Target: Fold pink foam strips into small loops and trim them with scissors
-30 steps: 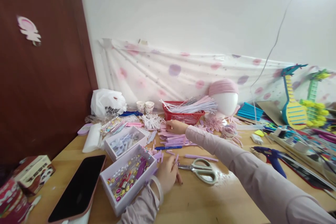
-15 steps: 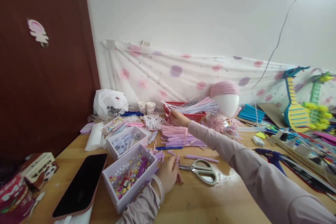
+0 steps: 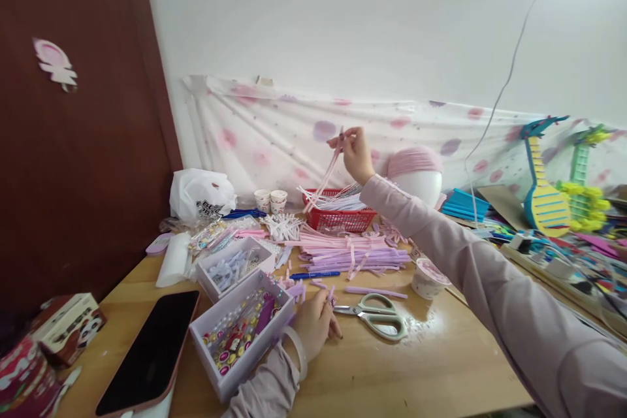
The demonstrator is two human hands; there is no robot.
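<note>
Above the red basket point(image 3: 343, 219), my right hand point(image 3: 358, 151) pinches a few long pale pink pipe cleaners point(image 3: 326, 175) that hang down to the left. White and pale strands lie in the basket below. My left hand point(image 3: 313, 321) rests on the table with its fingers closed round a short lilac-pink piece of pipe cleaner point(image 3: 332, 294), whose tip sticks up. Right beside those fingers lie scissors point(image 3: 382, 317) with pale green handles. Pink and purple pipe cleaner bundles point(image 3: 343, 255) are spread in front of the basket.
Near my left wrist stand a lilac box of beads point(image 3: 240, 339) and another box point(image 3: 235, 268). A black phone point(image 3: 149, 353) lies at left, a blue pen point(image 3: 315, 275) in the middle. At right are a paper cup point(image 3: 428, 279) and a white head form point(image 3: 416, 186).
My right hand has risen from the basket and draws pink pipe cleaners up with it. My left hand stays in place. The paper cup at right now shows.
</note>
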